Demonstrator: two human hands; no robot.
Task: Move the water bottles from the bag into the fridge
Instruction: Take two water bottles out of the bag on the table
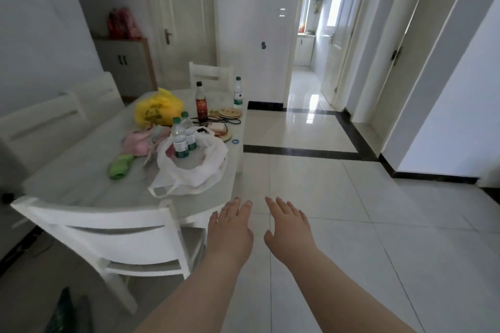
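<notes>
Both forearms reach forward from the bottom edge, palms down over the floor tiles, just past the worktop corner. My left hand and right hand hover side by side, apart, fingers stretched out and loosely spread, holding nothing. Two water bottles stand upright inside the white bag on the worktop; a third water bottle stands at the far edge, beside one dark bottle

Yellow bag and dark bottle on table.
</notes>
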